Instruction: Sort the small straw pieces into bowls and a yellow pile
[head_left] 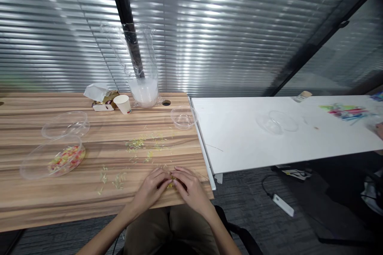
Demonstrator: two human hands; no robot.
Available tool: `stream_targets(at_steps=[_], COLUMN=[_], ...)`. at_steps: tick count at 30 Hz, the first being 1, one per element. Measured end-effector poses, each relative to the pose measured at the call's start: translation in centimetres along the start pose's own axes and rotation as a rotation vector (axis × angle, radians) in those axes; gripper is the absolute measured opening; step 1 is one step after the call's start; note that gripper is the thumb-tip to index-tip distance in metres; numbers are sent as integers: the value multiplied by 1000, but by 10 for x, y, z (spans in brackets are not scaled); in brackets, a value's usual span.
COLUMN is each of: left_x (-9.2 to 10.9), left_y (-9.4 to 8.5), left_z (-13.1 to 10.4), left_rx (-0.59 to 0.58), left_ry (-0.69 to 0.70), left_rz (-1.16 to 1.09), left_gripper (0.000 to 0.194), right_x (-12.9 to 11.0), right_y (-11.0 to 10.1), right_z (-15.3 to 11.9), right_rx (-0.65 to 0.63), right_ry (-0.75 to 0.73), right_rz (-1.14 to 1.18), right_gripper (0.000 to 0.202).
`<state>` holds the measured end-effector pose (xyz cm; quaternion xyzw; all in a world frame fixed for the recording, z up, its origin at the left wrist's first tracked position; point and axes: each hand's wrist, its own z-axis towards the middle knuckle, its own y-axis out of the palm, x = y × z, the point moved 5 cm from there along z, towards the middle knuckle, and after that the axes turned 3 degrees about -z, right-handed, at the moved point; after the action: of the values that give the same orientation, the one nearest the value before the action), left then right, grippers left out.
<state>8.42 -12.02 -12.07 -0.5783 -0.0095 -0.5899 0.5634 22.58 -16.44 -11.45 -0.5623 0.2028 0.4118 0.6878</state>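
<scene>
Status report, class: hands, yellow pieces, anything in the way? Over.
Left hand and right hand close together at small yellow pieces. Loose slivers scattered beyond. Nothing visibly blocking either hand.

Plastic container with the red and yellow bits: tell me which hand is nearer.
Left. The left hand is right of the container, apart from it; the right hand is farther right, beyond the left.

Yellow bits (137,143) on wood-grain table (60,203)
</scene>
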Motion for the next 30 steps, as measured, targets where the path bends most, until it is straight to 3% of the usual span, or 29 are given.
stream_targets(at_steps=[30], left_x=[0], left_y=[0], left_z=[1], left_rx=[-24], left_ry=[-35], left_rz=[-2], left_gripper=[17], right_x=[-2], right_y=[-1], right_z=[1], right_rx=[-1], right_ry=[-4], right_rz=[-11], right_gripper=[25])
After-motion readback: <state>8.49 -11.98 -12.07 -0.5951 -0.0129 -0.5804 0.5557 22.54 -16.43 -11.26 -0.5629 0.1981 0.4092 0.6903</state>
